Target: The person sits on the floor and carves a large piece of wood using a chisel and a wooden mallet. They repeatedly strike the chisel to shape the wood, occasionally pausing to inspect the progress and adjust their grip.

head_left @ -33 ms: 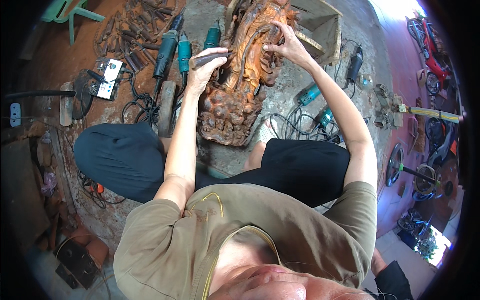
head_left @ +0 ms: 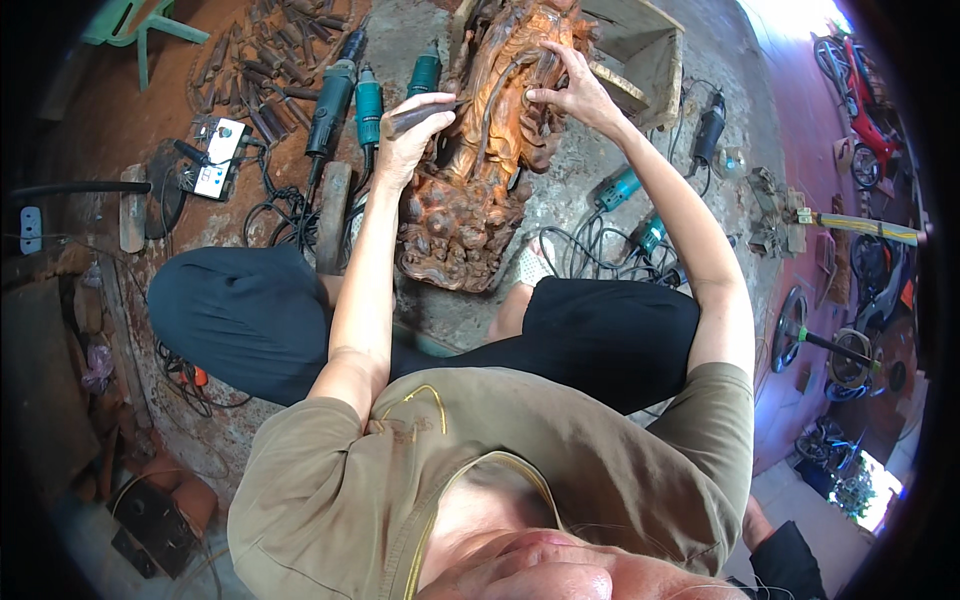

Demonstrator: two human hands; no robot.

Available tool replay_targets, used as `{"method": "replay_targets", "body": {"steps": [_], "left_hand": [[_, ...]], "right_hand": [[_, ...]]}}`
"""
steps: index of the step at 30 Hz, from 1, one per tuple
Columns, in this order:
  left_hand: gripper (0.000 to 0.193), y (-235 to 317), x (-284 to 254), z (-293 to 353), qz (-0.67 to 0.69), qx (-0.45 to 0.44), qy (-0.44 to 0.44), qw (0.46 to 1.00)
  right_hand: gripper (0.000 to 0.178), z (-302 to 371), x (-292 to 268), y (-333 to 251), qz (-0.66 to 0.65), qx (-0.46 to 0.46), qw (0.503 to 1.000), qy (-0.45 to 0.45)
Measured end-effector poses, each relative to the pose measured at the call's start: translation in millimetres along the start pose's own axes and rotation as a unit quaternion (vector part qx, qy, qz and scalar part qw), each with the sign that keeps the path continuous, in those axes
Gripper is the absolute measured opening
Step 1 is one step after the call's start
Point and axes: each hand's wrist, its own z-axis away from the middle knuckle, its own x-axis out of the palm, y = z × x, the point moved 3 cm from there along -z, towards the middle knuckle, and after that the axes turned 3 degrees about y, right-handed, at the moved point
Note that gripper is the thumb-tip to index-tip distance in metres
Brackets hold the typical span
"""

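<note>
The upper end of a reddish-brown carved wooden figure (head_left: 505, 135) is cut off by the top edge, and parts of its middle are covered by the hands. The figure is laid on the stained concrete floor (head_left: 420, 312), ahead of the person's bent legs, with its knobbly, darker end turned toward them. A tapered, dark brown handle of a slim tool (head_left: 408, 121) is gripped by the left hand (head_left: 402, 148), thumb and fingers being closed around it. The tool's tip is lost against the dark wood; whether the figure is touched by it cannot be told. The right hand (head_left: 580, 97) is held with thumb and forefinger spread apart over the figure's right side, fingertips set at the wood; its other fingers are partly hidden, and whether anything thin is pinched there cannot be told.

The right side is crowded by a weathered wooden box (head_left: 655, 65), also cut off above. Beyond the left hand, a long teal-and-black power tool (head_left: 333, 105) and a shorter teal power tool (head_left: 369, 108) are laid near a heap of brown-handled tools (head_left: 262, 70). Floor space is taken up by tangled black cables (head_left: 285, 215) and a white power strip (head_left: 218, 160).
</note>
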Motion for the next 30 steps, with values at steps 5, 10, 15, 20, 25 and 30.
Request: {"method": "replay_targets", "body": {"steps": [5, 10, 15, 20, 25, 30], "left_hand": [[0.024, -2, 7, -1, -0.004, 0.008, 0.009, 1.000], [0.021, 3, -6, -4, -0.054, -0.031, -0.066, 0.996], [0.021, -5, -2, -8, 0.006, 0.004, 0.026, 1.000], [0.021, -9, 8, -5, 0.003, 0.023, 0.042, 0.999], [0.023, -12, 9, -7, 0.011, 0.023, 0.056, 0.998], [0.023, -20, 12, -7, 0.022, 0.023, 0.080, 0.996]], "right_hand": [[0.091, -3, -3, 1, 0.019, 0.004, 1.000, 0.006], [0.091, -3, -3, 2, 0.008, -0.004, 1.000, 0.006], [0.091, -4, -3, 0, 0.004, -0.001, 1.000, 0.004], [0.091, -3, -3, 2, 0.006, 0.004, 1.000, 0.003], [0.091, -3, -4, 2, 0.007, -0.003, 1.000, 0.004], [0.091, -4, -2, 2, 0.014, -0.001, 1.000, 0.005]]}}
